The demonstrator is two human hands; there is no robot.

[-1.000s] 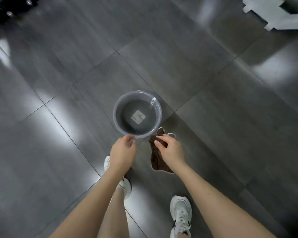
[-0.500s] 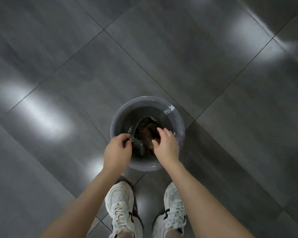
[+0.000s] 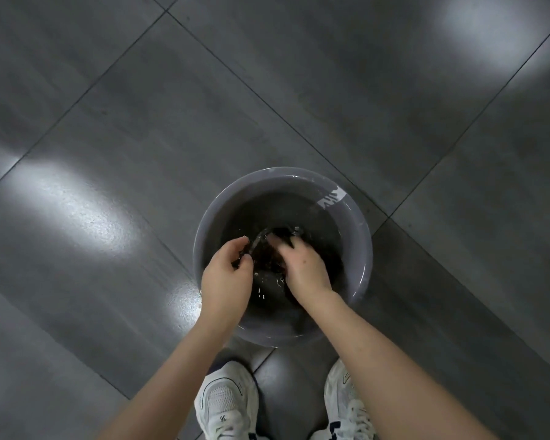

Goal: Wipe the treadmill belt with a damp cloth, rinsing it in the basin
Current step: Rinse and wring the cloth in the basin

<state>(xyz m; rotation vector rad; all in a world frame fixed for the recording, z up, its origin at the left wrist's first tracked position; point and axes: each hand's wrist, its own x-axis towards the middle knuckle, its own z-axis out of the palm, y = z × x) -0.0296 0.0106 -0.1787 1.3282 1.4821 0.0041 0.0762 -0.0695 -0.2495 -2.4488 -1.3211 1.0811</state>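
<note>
Head cam, looking straight down: the dark brown cloth (image 3: pixel 269 260) is bunched up in the water (image 3: pixel 299 211) inside a round grey basin (image 3: pixel 209 217), right between both hands. The left hand (image 3: pixel 226 281) has its fingers curled, pinching the cloth's left edge. The right hand (image 3: pixel 305 268) is curled down over the bunch, gripping it, fingertips buried in it. The basin sits on a dark tiled floor (image 3: pixel 140 122) and has a white label (image 3: pixel 332 198) on its far rim. Two white sneakers (image 3: pixel 226 404) stand just this side of it.
</note>
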